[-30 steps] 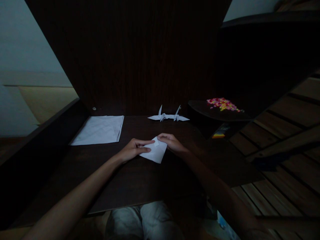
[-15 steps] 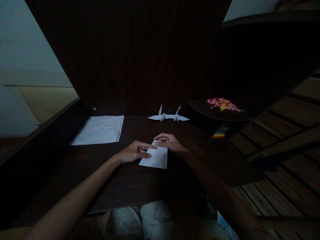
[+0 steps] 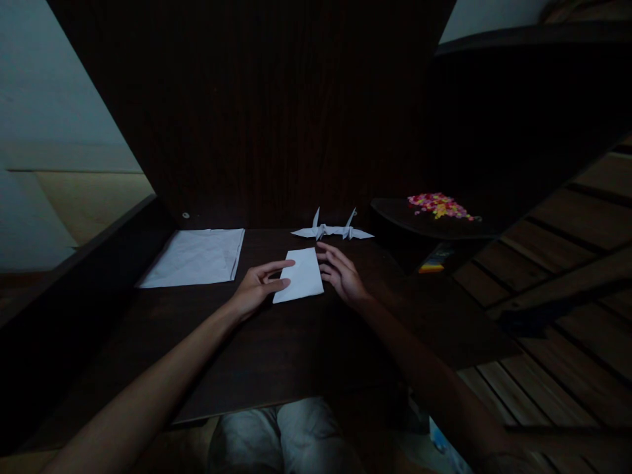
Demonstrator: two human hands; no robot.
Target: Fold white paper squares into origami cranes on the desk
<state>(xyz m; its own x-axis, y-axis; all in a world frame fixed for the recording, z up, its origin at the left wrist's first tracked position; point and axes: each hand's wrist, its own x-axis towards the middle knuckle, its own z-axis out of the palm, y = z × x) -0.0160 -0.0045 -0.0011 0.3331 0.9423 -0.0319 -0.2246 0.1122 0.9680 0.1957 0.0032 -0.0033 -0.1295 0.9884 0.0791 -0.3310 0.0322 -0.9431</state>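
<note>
A small folded sheet of white paper (image 3: 302, 280) is held just above the dark desk by my left hand (image 3: 257, 286), its thumb and fingers pinching the left edge. My right hand (image 3: 342, 273) is by the paper's right edge with fingers apart and slightly curled; whether a fingertip touches the edge is hard to tell. Behind the paper stand two white origami cranes (image 3: 333, 230), seemingly joined in a row at the back of the desk.
A stack of larger white paper (image 3: 195, 257) lies at the back left, beside the desk's raised side panel (image 3: 83, 309). On a low shelf (image 3: 395, 214) at the right sits a heap of small pink, red and yellow pieces (image 3: 441, 205). The dark back panel (image 3: 276, 112) rises behind.
The folded paper has moved away from me and turned, now carried by my left hand. My right hand has let go of its top edge and spread its fingers at the right side.
</note>
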